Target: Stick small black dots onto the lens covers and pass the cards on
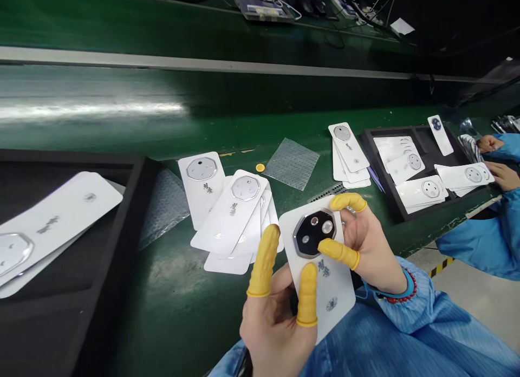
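Note:
A white phone back cover [337, 285] with a black octagonal camera plate [311, 233] is held tilted between my two hands. My left hand [280, 323] grips its left side, thumb on the white face and index finger stretched up beside the edge. With its thumb on the camera plate and index finger over the top corner, my right hand [365, 241] grips the upper right. Yellow finger cots cover both thumbs and index fingers. Fingers behind the cover are partly hidden. Just beyond my left hand lies a fanned pile of white back covers [231, 214] with silver camera rings.
A black tray [122, 247] with white covers stands at left, beside bubble wrap [162, 203]. Another bubble-wrap piece [292, 163], a loose yellow finger cot [260, 167] and more covers [349, 149] lie ahead. At right, a co-worker's hands [504, 174] are near a second black tray [426, 141].

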A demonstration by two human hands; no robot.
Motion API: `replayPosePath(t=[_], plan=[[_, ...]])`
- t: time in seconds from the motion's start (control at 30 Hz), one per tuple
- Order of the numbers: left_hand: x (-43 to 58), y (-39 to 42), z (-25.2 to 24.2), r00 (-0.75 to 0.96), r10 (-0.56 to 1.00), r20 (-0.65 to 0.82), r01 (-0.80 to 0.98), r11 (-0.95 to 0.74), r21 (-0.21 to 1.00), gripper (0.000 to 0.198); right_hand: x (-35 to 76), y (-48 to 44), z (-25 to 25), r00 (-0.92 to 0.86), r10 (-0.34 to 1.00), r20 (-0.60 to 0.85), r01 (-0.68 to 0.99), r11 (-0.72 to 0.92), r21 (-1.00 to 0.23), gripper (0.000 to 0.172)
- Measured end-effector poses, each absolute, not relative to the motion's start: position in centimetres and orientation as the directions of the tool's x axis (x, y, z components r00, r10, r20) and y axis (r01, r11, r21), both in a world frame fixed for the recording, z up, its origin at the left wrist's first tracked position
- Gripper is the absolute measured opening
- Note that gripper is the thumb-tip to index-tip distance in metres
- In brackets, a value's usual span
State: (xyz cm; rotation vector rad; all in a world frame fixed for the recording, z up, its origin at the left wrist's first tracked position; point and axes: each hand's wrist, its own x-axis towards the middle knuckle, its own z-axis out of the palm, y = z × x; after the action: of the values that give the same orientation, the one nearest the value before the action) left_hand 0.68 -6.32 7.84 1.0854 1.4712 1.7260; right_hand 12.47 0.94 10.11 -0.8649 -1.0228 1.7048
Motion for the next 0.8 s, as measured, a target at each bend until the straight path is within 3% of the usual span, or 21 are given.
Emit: replayPosePath(t=[0.13, 0.3, 0.63, 0.8], plan=[[0.9, -6.3, 8.5, -0.488, 0.862, 0.139, 0.013, -0.152, 0.988, 0.064, 12.6, 1.0, 9.9, -0.357, 0.93, -0.09, -0.328, -0.214, -0.92, 0.051], [1.0, -6.2, 8.2, -0.504, 0.856, 0.112, 0.004, -0.127, 0.992, 0.037, 12.9, 1.0, 9.6, -0.376, 0.927, 0.014, -0.281, -0.1, -0.954, 0.043], [0.0, -5.9, 9.2, -0.366, 0.929, 0.054, -0.163, -0.121, 0.979, 0.042, 13.0, 1.0, 9.9, -0.4, 0.917, -0.007, -0.256, -0.119, -0.959, 0.041], [0.2, -5.0, 8.9, -0.338, 0.941, -0.006, -0.23, -0.076, 0.97, 0.038, 12.9, 0.5, 9.7, -0.39, 0.92, 0.045, -0.207, -0.04, -0.978, 0.033]])
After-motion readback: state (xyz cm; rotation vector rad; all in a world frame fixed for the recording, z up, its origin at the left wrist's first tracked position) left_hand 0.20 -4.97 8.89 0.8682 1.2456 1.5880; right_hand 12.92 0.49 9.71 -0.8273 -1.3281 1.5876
